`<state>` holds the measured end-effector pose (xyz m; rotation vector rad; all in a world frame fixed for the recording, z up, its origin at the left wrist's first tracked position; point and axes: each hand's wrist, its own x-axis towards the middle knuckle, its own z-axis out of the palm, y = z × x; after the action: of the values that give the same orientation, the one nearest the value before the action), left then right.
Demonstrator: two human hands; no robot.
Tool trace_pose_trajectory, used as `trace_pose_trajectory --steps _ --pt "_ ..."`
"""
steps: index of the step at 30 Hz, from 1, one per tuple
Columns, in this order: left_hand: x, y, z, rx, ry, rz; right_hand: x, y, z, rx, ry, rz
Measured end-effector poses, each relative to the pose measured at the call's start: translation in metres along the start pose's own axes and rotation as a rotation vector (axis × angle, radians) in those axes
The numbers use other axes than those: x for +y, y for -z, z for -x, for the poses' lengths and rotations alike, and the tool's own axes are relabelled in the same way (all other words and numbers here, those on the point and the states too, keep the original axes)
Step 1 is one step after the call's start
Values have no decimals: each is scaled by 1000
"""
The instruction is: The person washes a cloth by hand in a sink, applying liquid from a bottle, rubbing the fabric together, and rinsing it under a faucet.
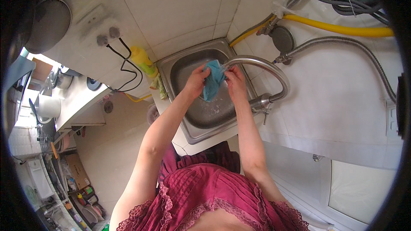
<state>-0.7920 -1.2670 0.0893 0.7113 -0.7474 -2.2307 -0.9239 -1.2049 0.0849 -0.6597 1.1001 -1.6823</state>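
Observation:
A blue cloth [213, 81] hangs between my hands over a stainless steel sink [189, 109]. My left hand [196, 81] grips its left side, thumb on top. At the upper right edge of the cloth, my right hand [235, 78] pinches it with bent fingers. The curved metal faucet [261, 61] arches in from the right, and its spout end is close to the cloth, between my hands. Clear water seems to run from the spout onto the cloth. Whitish suds or droplets [214, 110] dot the basin floor below.
Left of the sink stands a yellow bottle [141, 61], with a green-and-white cloth [159, 86] beside it. The faucet's lever [265, 115] sticks out at the right rim. A yellow hose [340, 28] and a flexible metal hose [340, 40] run along the right wall. Black cables [123, 65] hang at the left.

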Motion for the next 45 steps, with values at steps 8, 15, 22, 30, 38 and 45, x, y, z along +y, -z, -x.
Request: trace_pose_trajectory --steps 8,15,22,30,38,45 --pt "6 -2 5 -12 -49 -260 -5 -6 4 22 -68 -172" --pt "6 -3 6 -148 -78 -75 -13 -21 5 -7 -6 -47" --pt "-4 -3 9 -137 -232 -298 -13 -31 5 7 -85 -259" --pt "-10 11 1 -55 -189 -487 -6 -17 -1 7 -92 -287" --pt "-16 -12 -10 128 -60 -40 -3 -41 12 116 384 780" --pt "-30 -18 -8 148 53 -291 13 -12 -19 372 278 830"
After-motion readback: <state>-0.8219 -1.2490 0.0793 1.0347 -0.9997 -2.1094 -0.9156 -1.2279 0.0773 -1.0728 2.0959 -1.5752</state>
